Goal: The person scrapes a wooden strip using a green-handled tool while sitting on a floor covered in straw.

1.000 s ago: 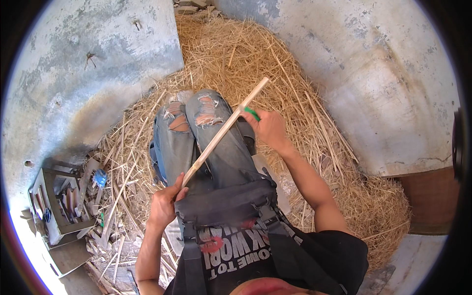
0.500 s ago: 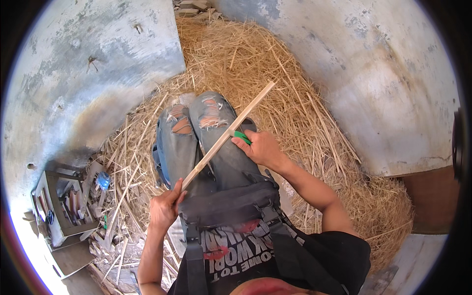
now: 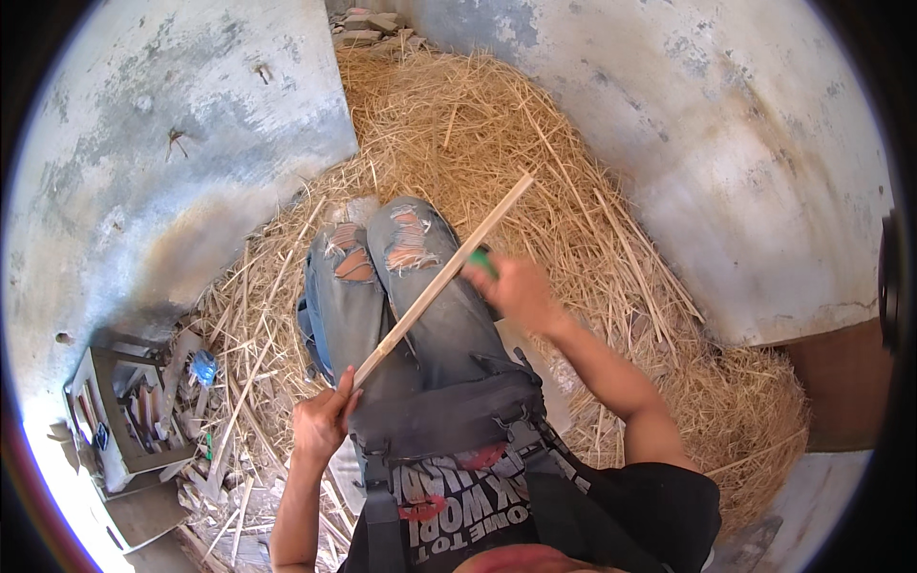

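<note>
A long, pale strip of bamboo [image 3: 430,292] slants across my thighs, its far end up and to the right. My left hand [image 3: 320,420] is closed around its near end, thumb on top. My right hand [image 3: 521,294], smeared by motion, grips what looks like a small knife with a green handle [image 3: 482,262]. The knife is close by the strip's upper half on its right side; its blade does not show clearly, and I cannot tell whether it touches. Beneath the strip are my bent legs in torn grey jeans [image 3: 358,310].
Straw-like shavings [image 3: 478,115] are heaped ahead and to the right. Pale walls [image 3: 726,172] rise on both sides. At the lower left stands a wooden box [image 3: 129,420] holding thin pieces, with a blue plastic item [image 3: 202,368] beside it. Broken bricks [image 3: 368,24] lie at the far end.
My right hand and the green-handled knife have shifted slightly right along the strip and turned, now blurred. The strip stays in my left hand at nearly the same slant.
</note>
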Available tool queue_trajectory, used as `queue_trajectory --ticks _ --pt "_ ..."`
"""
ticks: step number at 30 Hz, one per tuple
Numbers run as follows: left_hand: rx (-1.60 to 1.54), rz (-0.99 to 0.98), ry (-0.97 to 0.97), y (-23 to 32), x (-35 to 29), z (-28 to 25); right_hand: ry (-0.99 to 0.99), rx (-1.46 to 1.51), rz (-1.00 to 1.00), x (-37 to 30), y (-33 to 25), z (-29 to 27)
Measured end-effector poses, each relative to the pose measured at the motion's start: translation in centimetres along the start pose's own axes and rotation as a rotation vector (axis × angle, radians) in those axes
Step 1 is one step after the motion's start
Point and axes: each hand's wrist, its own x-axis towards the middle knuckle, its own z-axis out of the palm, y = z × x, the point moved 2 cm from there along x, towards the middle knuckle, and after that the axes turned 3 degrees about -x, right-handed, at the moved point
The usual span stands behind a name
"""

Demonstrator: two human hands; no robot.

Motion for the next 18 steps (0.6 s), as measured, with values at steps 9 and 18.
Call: queue_trajectory --ticks 9,18 --pt "0.047 0.043 0.001 0.6 1.8 -0.3 0.122 0.062 -0.065 -0.3 -1.1 -0.8" --pt "0.034 0.079 -0.016 0.3 1.5 -1.6 0.141 0.063 0.281 3.5 5.2 -2.9"
